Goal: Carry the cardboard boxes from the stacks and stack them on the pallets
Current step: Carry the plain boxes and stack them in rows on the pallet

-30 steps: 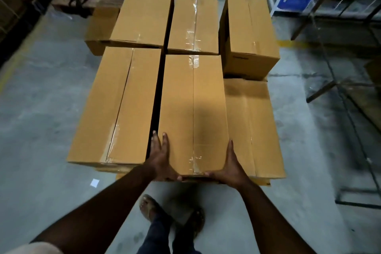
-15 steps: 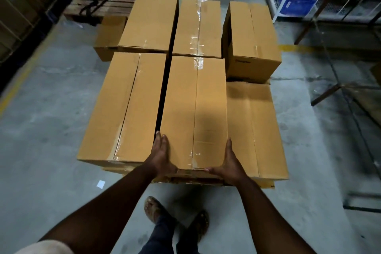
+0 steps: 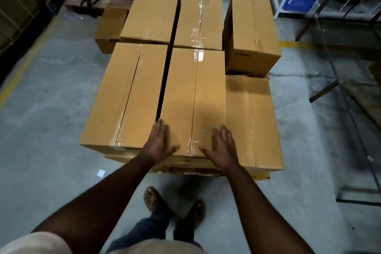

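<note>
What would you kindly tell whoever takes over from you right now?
Left hand: open, flat on the near middle box at its near-left corner.
Right hand: open, over that box's near-right end.
That box sits in the upper layer between the near left box and the lower right box.
Done: near middle box placed.
Left: fetch more; the near right spot on top is open.

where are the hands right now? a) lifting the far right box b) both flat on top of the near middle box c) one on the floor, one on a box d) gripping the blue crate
b: the left hand and right hand lie with fingers spread on the near end of the middle box.
</note>
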A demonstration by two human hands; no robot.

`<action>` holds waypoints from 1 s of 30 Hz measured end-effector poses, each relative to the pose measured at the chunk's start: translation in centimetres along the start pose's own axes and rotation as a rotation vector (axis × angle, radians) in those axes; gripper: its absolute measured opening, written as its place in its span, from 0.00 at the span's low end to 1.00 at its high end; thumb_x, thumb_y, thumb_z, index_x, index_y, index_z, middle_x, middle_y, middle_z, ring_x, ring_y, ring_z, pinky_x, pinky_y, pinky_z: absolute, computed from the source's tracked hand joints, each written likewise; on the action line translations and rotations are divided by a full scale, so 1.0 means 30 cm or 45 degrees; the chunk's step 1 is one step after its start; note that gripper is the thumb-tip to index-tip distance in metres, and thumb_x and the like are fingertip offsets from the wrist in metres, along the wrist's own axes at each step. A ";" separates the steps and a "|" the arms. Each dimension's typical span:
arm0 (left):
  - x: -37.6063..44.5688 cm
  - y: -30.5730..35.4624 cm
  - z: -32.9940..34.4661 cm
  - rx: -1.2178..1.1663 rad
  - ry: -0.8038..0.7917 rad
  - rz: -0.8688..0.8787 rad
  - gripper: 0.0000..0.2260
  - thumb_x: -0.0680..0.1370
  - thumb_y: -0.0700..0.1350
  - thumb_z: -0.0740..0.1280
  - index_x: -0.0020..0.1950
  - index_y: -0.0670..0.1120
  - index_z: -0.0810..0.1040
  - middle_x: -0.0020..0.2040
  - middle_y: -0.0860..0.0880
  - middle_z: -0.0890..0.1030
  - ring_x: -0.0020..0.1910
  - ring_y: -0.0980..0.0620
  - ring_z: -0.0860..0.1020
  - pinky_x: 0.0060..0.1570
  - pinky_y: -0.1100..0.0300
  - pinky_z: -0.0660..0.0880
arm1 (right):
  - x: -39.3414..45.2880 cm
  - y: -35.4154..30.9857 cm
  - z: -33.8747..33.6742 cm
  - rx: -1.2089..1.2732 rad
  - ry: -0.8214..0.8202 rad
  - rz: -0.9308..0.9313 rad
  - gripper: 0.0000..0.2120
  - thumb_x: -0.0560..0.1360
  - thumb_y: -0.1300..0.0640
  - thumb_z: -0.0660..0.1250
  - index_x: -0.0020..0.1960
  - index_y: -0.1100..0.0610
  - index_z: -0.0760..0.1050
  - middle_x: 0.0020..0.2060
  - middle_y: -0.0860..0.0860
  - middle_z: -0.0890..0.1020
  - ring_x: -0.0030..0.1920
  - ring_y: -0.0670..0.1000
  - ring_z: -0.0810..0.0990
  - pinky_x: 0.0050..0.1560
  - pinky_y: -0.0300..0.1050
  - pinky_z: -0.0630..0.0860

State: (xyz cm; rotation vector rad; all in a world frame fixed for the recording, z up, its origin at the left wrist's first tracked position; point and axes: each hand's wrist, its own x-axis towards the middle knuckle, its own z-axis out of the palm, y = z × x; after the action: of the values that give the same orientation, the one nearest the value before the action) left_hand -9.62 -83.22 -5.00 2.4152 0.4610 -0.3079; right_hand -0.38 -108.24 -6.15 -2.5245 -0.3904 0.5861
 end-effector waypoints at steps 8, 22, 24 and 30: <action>-0.086 -0.085 -0.207 -0.205 0.487 0.178 0.18 0.80 0.41 0.71 0.70 0.45 0.76 0.67 0.47 0.77 0.65 0.50 0.76 0.62 0.63 0.69 | -0.014 -0.454 0.067 0.701 0.222 -0.130 0.14 0.82 0.54 0.68 0.67 0.47 0.79 0.56 0.43 0.84 0.53 0.42 0.82 0.56 0.48 0.83; -0.283 -1.194 -0.763 -0.445 0.912 -0.207 0.13 0.79 0.37 0.70 0.62 0.48 0.81 0.57 0.52 0.81 0.55 0.54 0.80 0.59 0.51 0.78 | 0.178 -1.545 0.789 0.824 -0.199 -0.347 0.08 0.80 0.54 0.71 0.53 0.40 0.83 0.50 0.44 0.87 0.50 0.49 0.86 0.55 0.51 0.83; -0.294 -1.359 -0.864 -0.466 0.911 -0.248 0.12 0.79 0.37 0.69 0.61 0.48 0.82 0.57 0.53 0.81 0.55 0.54 0.80 0.59 0.52 0.78 | 0.222 -1.689 0.898 0.848 -0.214 -0.315 0.07 0.80 0.53 0.71 0.53 0.41 0.83 0.51 0.44 0.87 0.51 0.49 0.86 0.56 0.53 0.83; -0.243 -1.673 -1.240 -0.608 0.923 -0.331 0.09 0.81 0.39 0.69 0.56 0.51 0.83 0.54 0.54 0.84 0.53 0.56 0.82 0.57 0.54 0.80 | 0.388 -2.072 1.052 0.894 -0.244 -0.218 0.08 0.76 0.50 0.71 0.54 0.45 0.84 0.50 0.47 0.88 0.52 0.53 0.86 0.57 0.58 0.81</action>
State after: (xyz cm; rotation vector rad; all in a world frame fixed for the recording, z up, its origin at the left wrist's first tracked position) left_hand -32.57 -24.73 -2.35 1.9286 1.0356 0.5412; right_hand -15.07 -39.31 -0.74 -1.7553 -0.3811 0.7439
